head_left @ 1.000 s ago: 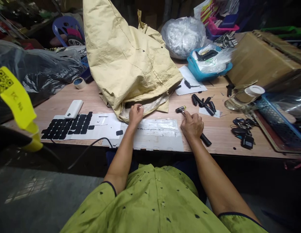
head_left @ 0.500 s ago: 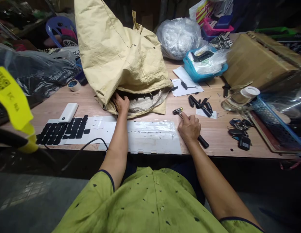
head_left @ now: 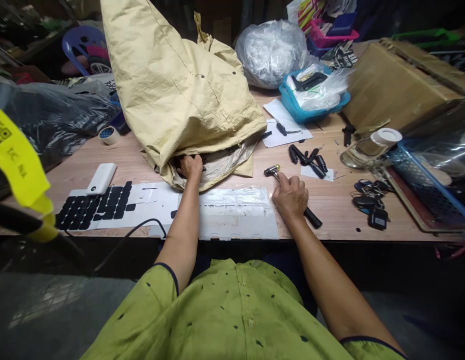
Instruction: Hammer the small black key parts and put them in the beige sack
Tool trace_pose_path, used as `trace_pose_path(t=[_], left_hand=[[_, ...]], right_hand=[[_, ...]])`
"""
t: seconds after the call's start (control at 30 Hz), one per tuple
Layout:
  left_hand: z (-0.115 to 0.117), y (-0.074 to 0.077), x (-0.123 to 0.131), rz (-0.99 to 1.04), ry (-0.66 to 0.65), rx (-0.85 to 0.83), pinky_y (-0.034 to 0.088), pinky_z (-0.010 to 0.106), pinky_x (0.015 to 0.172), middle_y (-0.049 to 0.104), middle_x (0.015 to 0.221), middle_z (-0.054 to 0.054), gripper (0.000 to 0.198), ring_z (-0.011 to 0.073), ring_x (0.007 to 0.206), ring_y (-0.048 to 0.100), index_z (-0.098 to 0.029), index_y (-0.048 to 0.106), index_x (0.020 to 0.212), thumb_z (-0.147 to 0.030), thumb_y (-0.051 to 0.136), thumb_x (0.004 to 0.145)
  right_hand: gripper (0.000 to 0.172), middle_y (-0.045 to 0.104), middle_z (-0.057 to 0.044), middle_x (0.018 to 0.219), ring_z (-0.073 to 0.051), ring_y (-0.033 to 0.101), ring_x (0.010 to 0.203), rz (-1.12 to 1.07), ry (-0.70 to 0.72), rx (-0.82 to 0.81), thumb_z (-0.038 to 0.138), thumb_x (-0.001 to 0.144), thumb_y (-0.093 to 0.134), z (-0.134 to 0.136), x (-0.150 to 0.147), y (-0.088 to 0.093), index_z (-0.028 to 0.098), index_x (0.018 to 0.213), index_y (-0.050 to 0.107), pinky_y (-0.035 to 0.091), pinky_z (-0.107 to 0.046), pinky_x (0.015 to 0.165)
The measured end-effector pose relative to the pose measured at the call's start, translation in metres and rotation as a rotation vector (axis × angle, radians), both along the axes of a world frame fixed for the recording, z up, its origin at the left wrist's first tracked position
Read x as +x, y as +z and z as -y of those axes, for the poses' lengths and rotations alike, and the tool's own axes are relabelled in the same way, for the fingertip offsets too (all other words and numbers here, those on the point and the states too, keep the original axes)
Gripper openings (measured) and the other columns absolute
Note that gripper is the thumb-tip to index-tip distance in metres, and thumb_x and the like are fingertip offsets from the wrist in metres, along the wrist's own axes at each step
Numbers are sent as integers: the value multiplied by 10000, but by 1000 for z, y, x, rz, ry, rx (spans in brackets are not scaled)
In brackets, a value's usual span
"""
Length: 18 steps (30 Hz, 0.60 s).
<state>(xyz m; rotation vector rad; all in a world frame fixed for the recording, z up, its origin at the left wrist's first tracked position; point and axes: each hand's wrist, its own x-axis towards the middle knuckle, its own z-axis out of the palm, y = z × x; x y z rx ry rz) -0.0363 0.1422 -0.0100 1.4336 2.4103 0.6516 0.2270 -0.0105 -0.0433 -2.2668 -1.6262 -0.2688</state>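
My left hand (head_left: pixel 191 167) reaches into the mouth of a large beige sack (head_left: pixel 187 95) lying on the table, its fingers mostly hidden in the dark opening. What they touch in there cannot be made out. My right hand (head_left: pixel 291 197) is closed around a small hammer (head_left: pixel 312 218) at the table's front edge, the metal head pointing away from me and the black handle end sticking out below the hand. Between my arms lies a white sheet (head_left: pixel 240 212) with clear film over it. Dark pieces (head_left: pixel 114 200) are laid out in rows on its left part.
A white power bank (head_left: pixel 101 178) and a roll of tape (head_left: pixel 108 135) lie on the left. On the right are black plastic parts (head_left: pixel 309 160), keys (head_left: pixel 369 197), a jar (head_left: pixel 367 147), a blue basket (head_left: pixel 302 116) and a cardboard box (head_left: pixel 393 90). A yellow-tagged cable (head_left: pixel 14 218) crosses the left foreground.
My left hand has turned and moved slightly right and down inside the sack's opening, and the sack's mouth sags lower. The right hand keeps its hold on the hammer. The view has shifted slightly.
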Motion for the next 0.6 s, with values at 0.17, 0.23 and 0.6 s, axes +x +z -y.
trace_pose_path(t=[0.17, 0.23, 0.6], left_hand=[[34, 4, 29, -30, -56, -31, 388, 554, 1066, 655, 1237, 237, 342, 388, 1281, 545, -149, 697, 1095, -319, 436, 954], [48, 4, 36, -48, -133, -13, 393, 549, 1051, 629, 1263, 241, 331, 389, 1279, 530, -152, 679, 1117, -327, 442, 968], [91, 9, 39, -128, -396, 148, 282, 543, 1152, 543, 1426, 157, 490, 365, 1418, 352, -250, 517, 1455, -298, 470, 969]], right_hand=[[413, 543, -127, 976, -265, 430, 912, -15, -1, -20, 226, 911, 494, 0, 0, 3, 234, 1283, 673, 256, -341, 680], [411, 547, -129, 975, -267, 437, 914, -16, -2, -29, 227, 922, 480, 0, 0, 4, 230, 1284, 674, 254, -341, 678], [415, 533, -123, 980, -258, 425, 907, -4, 8, -6, 226, 895, 514, -3, 1, 2, 234, 1280, 669, 258, -335, 679]])
